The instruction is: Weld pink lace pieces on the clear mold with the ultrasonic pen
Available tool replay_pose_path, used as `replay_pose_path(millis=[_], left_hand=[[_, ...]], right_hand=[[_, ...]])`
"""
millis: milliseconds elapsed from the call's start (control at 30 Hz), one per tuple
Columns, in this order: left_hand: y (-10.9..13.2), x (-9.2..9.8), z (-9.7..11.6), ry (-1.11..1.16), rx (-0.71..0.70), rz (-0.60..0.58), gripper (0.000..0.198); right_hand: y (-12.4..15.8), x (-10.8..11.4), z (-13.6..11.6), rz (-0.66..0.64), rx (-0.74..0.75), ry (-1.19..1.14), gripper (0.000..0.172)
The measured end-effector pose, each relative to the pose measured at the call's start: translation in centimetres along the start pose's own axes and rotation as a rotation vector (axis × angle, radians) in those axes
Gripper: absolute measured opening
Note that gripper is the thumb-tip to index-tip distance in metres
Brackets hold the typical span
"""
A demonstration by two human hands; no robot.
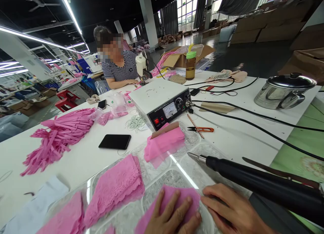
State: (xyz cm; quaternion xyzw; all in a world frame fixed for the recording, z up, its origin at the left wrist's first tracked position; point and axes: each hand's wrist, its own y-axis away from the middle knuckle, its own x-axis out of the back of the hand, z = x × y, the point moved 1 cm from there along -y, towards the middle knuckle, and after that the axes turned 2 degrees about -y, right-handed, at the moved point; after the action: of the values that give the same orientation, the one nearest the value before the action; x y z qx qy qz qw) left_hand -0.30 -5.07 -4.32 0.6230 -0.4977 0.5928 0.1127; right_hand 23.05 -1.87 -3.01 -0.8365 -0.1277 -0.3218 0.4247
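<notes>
Under my left hand (174,213), which lies flat with its fingers spread, a piece of pink fabric (149,215) rests on a clear patterned sheet. My right hand (233,207) is beside it, its fingers bent together with the tips at the fabric's right edge; the thumb is not clearly visible. Above the right hand, a black pen-shaped handpiece (243,173) with a pointed metal tip slants in from the right; neither hand holds it. A stack of scalloped pink lace pieces (116,190) lies left of my left hand, and more folded pink fabric (164,143) lies beyond it.
A control box (164,102) with a dial and red switch stands ahead, its black cable running right. Nearby are orange-handled thread snips (202,129), a phone (114,141), pink strips (63,136), a steel mug (283,92) and a bottle (190,65). A co-worker (118,68) sits across the table.
</notes>
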Motion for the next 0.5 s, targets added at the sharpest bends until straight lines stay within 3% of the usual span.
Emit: replay_pose_path(millis=[500], left_hand=[[0.23,0.02,0.06,-0.018,-0.011,-0.038,0.035]], right_hand=[[-0.54,-0.01,-0.3,-0.031,0.01,0.054,0.028]])
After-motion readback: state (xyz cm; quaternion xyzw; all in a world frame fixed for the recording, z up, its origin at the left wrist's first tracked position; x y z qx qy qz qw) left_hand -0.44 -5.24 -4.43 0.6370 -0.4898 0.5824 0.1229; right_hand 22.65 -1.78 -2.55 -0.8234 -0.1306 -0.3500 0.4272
